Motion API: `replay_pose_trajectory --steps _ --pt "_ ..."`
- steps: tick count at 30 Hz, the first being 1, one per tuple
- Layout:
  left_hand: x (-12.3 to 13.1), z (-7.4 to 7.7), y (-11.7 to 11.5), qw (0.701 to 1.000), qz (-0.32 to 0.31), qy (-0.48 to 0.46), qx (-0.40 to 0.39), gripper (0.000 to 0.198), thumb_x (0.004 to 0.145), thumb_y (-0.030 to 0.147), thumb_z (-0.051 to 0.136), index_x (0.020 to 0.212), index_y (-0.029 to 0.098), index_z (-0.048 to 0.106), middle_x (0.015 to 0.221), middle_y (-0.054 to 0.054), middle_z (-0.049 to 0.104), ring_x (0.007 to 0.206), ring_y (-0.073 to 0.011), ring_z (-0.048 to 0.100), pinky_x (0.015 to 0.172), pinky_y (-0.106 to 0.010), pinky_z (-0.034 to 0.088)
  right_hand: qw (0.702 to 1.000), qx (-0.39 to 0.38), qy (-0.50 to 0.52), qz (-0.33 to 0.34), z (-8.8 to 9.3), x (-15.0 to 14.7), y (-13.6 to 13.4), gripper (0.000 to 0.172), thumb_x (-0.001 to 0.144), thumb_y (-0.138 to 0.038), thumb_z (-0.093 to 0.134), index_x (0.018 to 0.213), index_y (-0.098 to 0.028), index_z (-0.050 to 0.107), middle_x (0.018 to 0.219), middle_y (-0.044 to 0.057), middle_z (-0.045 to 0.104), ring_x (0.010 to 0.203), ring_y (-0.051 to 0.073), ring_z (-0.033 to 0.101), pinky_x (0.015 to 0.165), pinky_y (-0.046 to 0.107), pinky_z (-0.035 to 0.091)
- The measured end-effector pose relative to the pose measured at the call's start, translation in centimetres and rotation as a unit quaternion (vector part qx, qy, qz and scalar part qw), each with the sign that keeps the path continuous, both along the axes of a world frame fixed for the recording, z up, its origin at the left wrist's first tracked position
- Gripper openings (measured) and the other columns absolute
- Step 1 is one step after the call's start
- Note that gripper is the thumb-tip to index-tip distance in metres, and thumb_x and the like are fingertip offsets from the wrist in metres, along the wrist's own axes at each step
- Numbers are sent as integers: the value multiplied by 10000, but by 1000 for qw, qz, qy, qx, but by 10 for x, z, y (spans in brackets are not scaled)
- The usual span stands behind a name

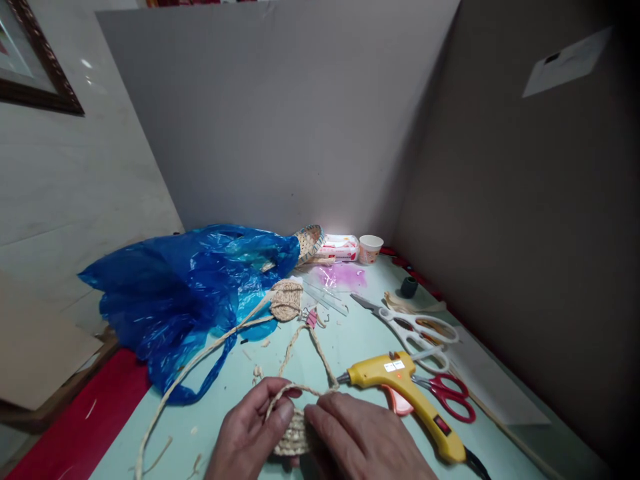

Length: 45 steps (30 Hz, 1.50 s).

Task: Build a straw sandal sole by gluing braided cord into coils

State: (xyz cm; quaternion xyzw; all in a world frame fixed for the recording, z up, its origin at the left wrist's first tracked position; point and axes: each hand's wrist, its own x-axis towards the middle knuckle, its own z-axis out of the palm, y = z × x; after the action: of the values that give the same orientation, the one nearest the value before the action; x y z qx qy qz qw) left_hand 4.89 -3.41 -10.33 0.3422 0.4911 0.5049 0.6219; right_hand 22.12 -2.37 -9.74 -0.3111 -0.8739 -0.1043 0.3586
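Note:
Near the front of the table, a small woven straw piece (291, 441) sits between my two hands. My left hand (253, 423) is closed on its left side, thumb and forefinger pinching at the braided cord (300, 388) that loops over the top. My right hand (363, 433) grips the right side from above, its fingertips bent over the weave and partly hiding it. Beyond them, the cord runs up toward a small pink clip (312, 318). A yellow glue gun (385, 370) lies just right of my right hand, nozzle pointing left.
Red-handled scissors (453, 398) and white-handled scissors (423, 333) lie at right. A blue plastic bag (190, 300) spreads across the left. Behind are a round woven piece (287, 300), clear glue sticks (325, 297), a paper cup (371, 249) and a tissue pack (343, 248). Grey panels enclose the back and right.

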Motion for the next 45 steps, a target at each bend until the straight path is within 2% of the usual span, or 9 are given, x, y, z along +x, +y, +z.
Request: replay_pose_trajectory --steps 4,8,12,16,19,24,30,40,45 --pt "-3 -4 0 1000 -24 3 4 374 687 493 842 799 155 727 684 -25 641 597 -145 552 544 -261 494 999 -34 3 17 -1 2 -2 361 1061 -161 292 896 -162 613 677 19 663 516 134 611 450 262 424" --pt "-2 1 -1 1000 -23 -2 -4 364 704 489 833 819 160 726 666 -23 641 606 -148 558 563 -256 491 998 -53 3 22 0 4 -2 388 1074 -200 261 919 -159 614 706 33 665 529 144 598 445 277 404" --pt "0 11 -3 999 -31 -33 -20 383 768 522 764 891 162 718 733 -44 654 656 -162 574 600 -263 489 995 -94 16 29 4 7 -2 246 1046 -212 371 1018 -141 604 784 50 662 594 160 605 476 279 416" --pt "0 15 -5 997 -63 -34 -7 308 815 465 721 845 159 701 741 -45 632 686 -176 568 617 -277 477 988 -155 11 18 7 13 -4 146 1011 -206 453 1073 -171 581 887 53 660 698 180 614 562 302 442" --pt "-1 15 -6 997 -76 -21 -9 241 841 398 694 847 157 701 788 -51 638 718 -179 563 634 -279 468 982 -186 8 9 9 17 -6 138 997 -222 506 1109 -175 574 931 56 659 730 186 623 594 316 450" --pt "-2 14 -7 996 -82 35 4 200 852 350 675 805 156 687 734 -33 624 701 -168 546 678 -275 455 971 -238 -17 9 13 17 -10 150 999 -234 514 1125 -187 579 960 47 656 781 193 639 618 326 448" --pt "-1 12 -7 996 -77 35 10 224 847 322 672 691 165 638 675 -19 583 692 -168 520 688 -272 437 973 -231 -18 12 14 14 -12 122 1010 -222 485 1057 -184 590 913 41 657 734 188 637 592 326 435" --pt "-1 9 -5 998 -54 9 -27 227 761 357 778 726 160 669 675 -11 594 649 -147 516 649 -253 447 985 -171 -5 26 9 12 -9 158 1021 -206 424 1023 -171 579 844 32 637 666 166 595 548 301 408" --pt "0 9 -4 997 -69 -14 -15 273 767 415 775 789 150 713 647 -30 614 623 -154 540 598 -252 449 988 -155 -7 13 7 13 -6 134 1016 -211 429 1031 -192 561 841 20 631 684 165 606 565 295 397"
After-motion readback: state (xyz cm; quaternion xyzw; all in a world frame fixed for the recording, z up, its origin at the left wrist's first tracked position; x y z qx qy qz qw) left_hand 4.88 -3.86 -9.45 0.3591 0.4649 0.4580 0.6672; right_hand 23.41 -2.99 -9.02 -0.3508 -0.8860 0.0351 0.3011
